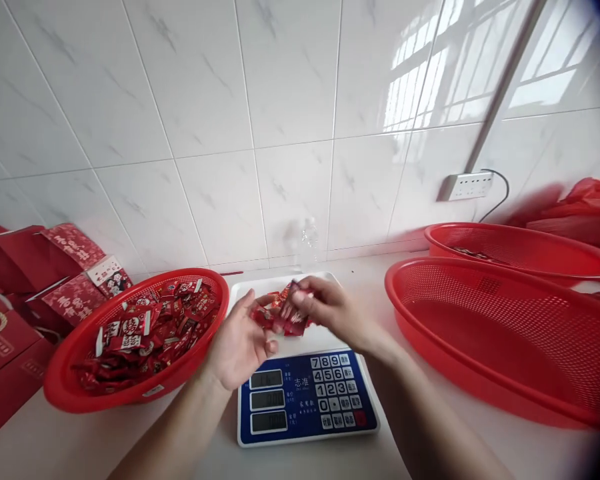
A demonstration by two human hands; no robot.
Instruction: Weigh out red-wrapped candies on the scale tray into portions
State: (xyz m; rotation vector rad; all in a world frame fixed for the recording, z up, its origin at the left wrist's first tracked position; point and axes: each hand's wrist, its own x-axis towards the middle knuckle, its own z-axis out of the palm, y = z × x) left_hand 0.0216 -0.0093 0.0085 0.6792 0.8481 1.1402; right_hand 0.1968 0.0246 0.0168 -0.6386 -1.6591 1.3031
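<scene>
Over the white pan of a digital scale with a blue keypad, my two hands meet at a small bunch of shiny red packets. My right hand pinches a dark red packet between thumb and fingers. My left hand is turned palm up, its fingers curled around more red packets; some fingertips are hidden behind them. Further packets show behind the hands, and whether they lie on the pan is hard to tell. At left, a red oval basket holds many red-and-white packets.
Two red oval baskets stand at right: the nearer one and a farther one with small items inside. Red gift boxes crowd the left edge. Against the tiled wall are a clear plastic bottle and a power strip with a cable.
</scene>
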